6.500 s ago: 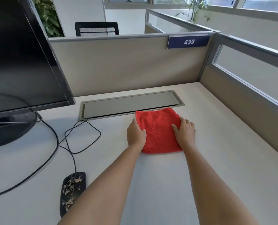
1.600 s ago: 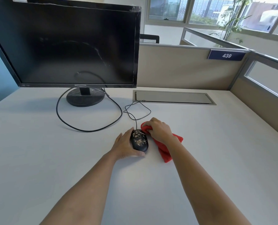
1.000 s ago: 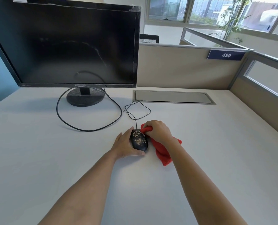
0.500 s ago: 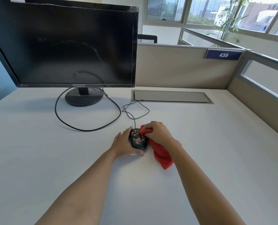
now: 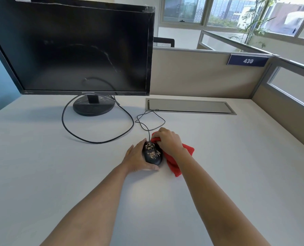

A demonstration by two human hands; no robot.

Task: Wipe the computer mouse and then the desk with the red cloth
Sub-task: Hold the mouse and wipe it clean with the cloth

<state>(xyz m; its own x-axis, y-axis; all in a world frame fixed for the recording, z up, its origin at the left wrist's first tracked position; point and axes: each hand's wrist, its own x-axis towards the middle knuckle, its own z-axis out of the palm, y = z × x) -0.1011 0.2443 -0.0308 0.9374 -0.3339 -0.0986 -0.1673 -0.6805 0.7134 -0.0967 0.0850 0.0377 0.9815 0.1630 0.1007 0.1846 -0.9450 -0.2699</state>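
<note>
A black computer mouse (image 5: 152, 154) with pale speckled marks sits on the white desk (image 5: 227, 157) in the middle of the view. My left hand (image 5: 136, 158) holds it from its left side, thumb along the near edge. My right hand (image 5: 169, 142) grips a bunched red cloth (image 5: 176, 163) and presses it against the mouse's front right side. The rest of the cloth trails on the desk under my right wrist.
A black monitor (image 5: 76, 50) on a round stand (image 5: 93, 107) fills the back left. Its thick cable (image 5: 98, 142) loops over the desk, and the thin mouse cord (image 5: 151, 119) curls behind the mouse. A grey cable hatch (image 5: 188, 106) lies by the partition.
Both hands earlier pressed the flat cloth near the hatch. Now the left holds the mouse and the right rubs the bunched cloth along its front right side, shifting slightly over the last second.
</note>
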